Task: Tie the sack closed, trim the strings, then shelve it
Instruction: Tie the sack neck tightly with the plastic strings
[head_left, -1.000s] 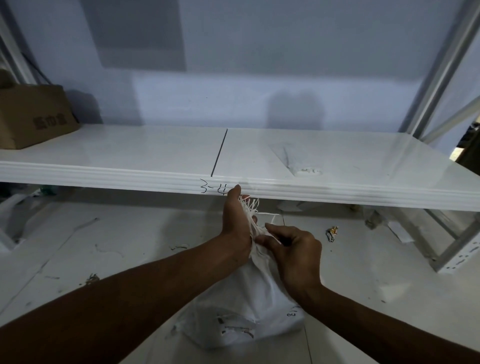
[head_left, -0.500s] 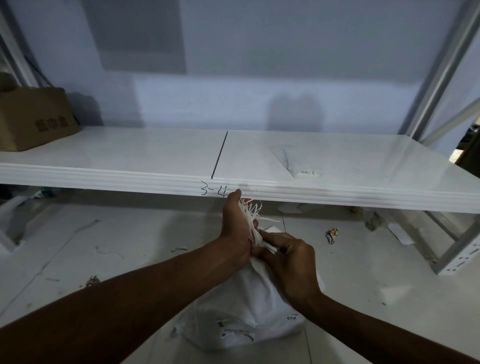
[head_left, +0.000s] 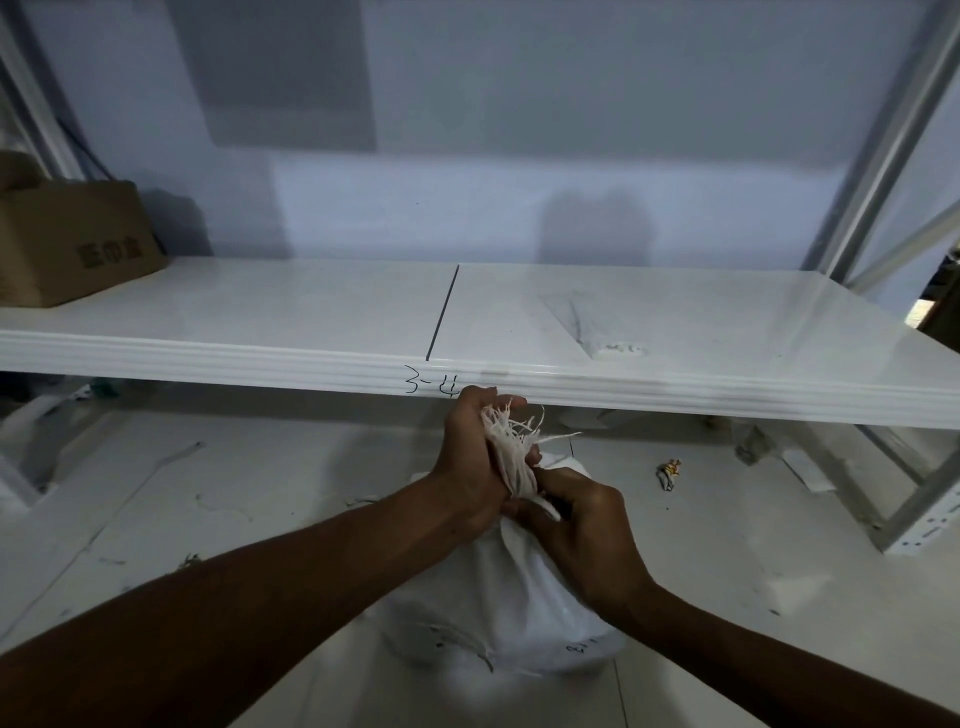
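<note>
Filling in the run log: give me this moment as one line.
stage: tying | left hand: grips strings | right hand: pinches sack neck | shelf: sack not on it

I read "3-4" handwritten in black on the front edge of the white shelf (head_left: 311, 358), while dark print on the cardboard box (head_left: 78, 244) stays too blurred to read.

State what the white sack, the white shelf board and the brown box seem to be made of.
White sack: probably woven plastic; its gathered mouth frays into flat white strands.
White shelf board: seemingly painted metal; glossy, with a ribbed front edge.
Brown box: corrugated cardboard; matte, with folded flaps.
</note>
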